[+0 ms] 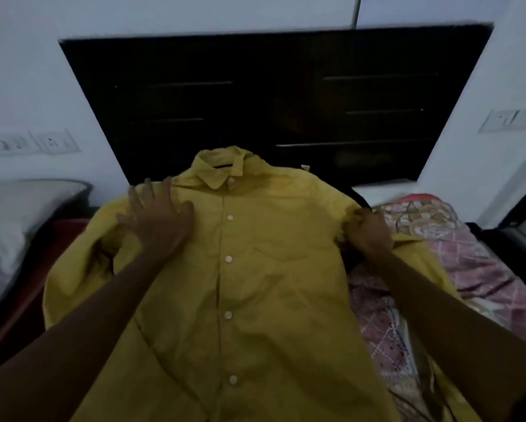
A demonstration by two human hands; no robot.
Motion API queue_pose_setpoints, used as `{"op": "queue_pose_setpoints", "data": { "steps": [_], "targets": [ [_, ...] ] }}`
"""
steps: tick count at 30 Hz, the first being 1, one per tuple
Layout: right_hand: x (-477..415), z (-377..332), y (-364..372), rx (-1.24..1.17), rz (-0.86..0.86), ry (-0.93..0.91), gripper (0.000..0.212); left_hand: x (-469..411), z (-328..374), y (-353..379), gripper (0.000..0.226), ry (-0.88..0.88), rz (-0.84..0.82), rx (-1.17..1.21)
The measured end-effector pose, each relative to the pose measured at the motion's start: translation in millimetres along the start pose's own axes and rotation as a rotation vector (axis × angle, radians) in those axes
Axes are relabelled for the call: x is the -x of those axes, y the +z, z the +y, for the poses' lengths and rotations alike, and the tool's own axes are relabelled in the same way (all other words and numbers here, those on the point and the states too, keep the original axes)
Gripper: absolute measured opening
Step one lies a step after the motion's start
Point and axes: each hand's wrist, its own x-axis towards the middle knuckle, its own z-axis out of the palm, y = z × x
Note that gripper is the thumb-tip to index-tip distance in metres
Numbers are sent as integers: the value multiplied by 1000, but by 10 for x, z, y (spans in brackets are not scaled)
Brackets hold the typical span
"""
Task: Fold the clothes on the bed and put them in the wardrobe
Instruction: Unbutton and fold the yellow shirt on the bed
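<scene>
Head view, shirt [255,284] (buttoned) under left fingers [141,197], right fingers [357,222] gripping it

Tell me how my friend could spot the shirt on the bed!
Start at the big dark wooden headboard. Just below it lies a mustard-yellow button-up shirt, face up, collar towards the headboard. It is the only plain yellow thing, between a white pillow and a pink patterned cloth.

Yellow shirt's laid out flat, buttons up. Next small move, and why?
Probably draw the sleeve inward across the chest. The left hand lies flat with fingers spread on one shoulder of the yellow shirt, pinning it, while the right hand grips fabric at the opposite armhole. That sleeve lies spread out over the patterned bedspread.
</scene>
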Motion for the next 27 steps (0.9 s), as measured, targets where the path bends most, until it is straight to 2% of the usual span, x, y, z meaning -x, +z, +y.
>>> {"op": "queue_pose_setpoints", "data": {
  "steps": [2, 4, 7, 8, 10, 12, 14, 16, 19, 22, 25, 27],
  "targets": [
    [-142, 203, -133, 85, 11, -15, 61, -46, 180, -13, 70, 147, 10, 19],
    [-260, 362, -288, 135, -54, -43, 68, -27, 443, 16, 70, 311, -17, -35],
    [-325, 598, -513, 123, -168, -73, 64, 85, 856, 212, 73, 531, -180, -213],
    [-310, 648, -573, 77, -201, -99, 69, 84, 900, 311, 74, 530, -269, -267],
    [-262, 789, -768, 70, -312, -138, 80, 17, 977, 494, 79, 408, -444, -301],
    [-219, 937, -888, 321, -373, -193, 82, -74, 972, 574, 82, 257, -543, -280],
    [-208, 1133, -1001, 499, -215, -109, 58, -81, 1038, 614, 82, 231, -542, -294],
    [-171, 1265, -1077, 503, 45, -17, 38, 40, 1168, 601, 78, 298, -415, -390],
    [-77, 1155, -1172, 382, 285, 32, 34, 262, 1504, 564, 73, 481, -271, -332],
    [0, 949, -1257, 160, 518, 15, 33, 475, 1860, 636, 77, 555, -416, -188],
    [138, 745, -1258, -258, 750, -138, 38, 613, 1821, 853, 83, 494, -642, -254],
    [194, 691, -1236, -414, 873, -218, 39, 662, 1715, 969, 88, 491, -660, -287]
  ]
}}
